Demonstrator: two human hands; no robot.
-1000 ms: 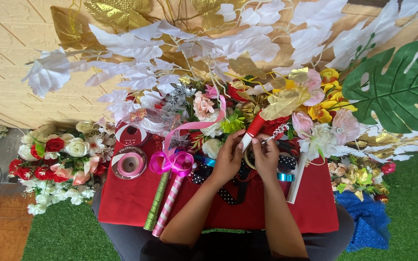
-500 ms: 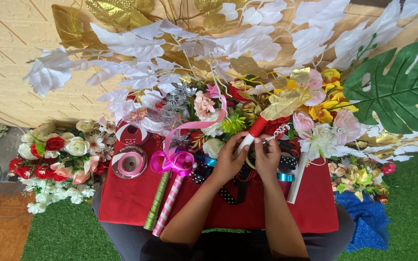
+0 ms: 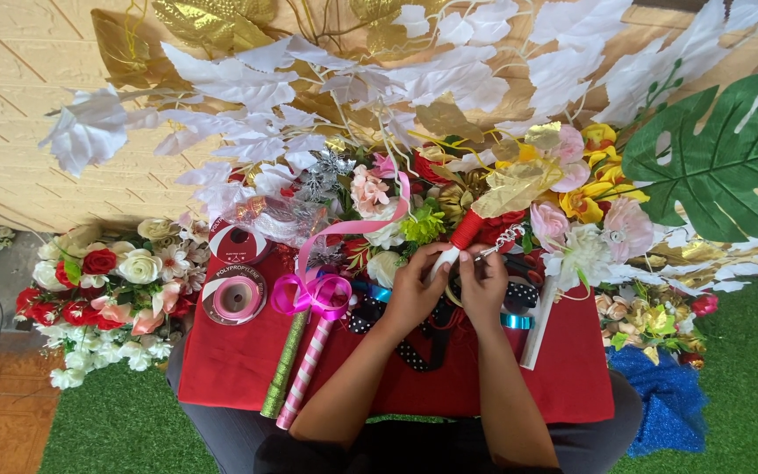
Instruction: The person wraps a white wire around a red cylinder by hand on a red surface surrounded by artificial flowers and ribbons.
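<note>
Over the red cloth (image 3: 247,369), seen from the head, the left hand (image 3: 411,294) and the right hand (image 3: 482,285) both close their fingers on a white stick (image 3: 446,257) with red wrap, slanting up to the right toward a gold leaf (image 3: 516,186).

Bright, even daylight; soft shadows, sharp focus.

1. A big green leaf (image 3: 723,158) is at the right.
2. Two pink ribbon rolls (image 3: 234,297) lie on the red cloth (image 3: 230,373).
3. Red and white roses (image 3: 103,276) sit at the left.
4. Green grass mat (image 3: 116,430) below.
</note>
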